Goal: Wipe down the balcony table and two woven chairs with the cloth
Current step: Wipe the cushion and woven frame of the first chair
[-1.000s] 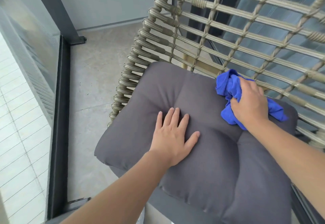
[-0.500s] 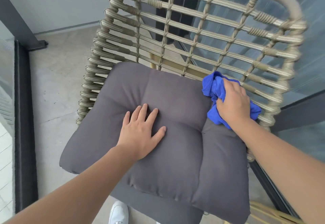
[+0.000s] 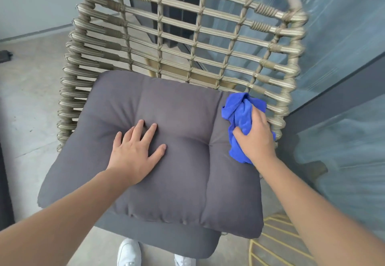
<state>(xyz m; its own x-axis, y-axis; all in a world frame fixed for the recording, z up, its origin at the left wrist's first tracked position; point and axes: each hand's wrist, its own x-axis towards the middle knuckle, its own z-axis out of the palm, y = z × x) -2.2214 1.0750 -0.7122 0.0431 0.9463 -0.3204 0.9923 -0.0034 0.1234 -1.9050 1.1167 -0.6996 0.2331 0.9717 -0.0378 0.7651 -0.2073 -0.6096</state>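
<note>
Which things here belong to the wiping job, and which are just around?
In the job: blue cloth gripped by right hand; woven chair; grey cushion, left hand flat on it.
Just around: white shoes; yellow wire frame.

A bright blue cloth stands out against a dark grey cushion on a beige woven chair, its strands finely striped in tan and cream. The floor is pale grey; white shoes and yellow lattice lines show below.
</note>
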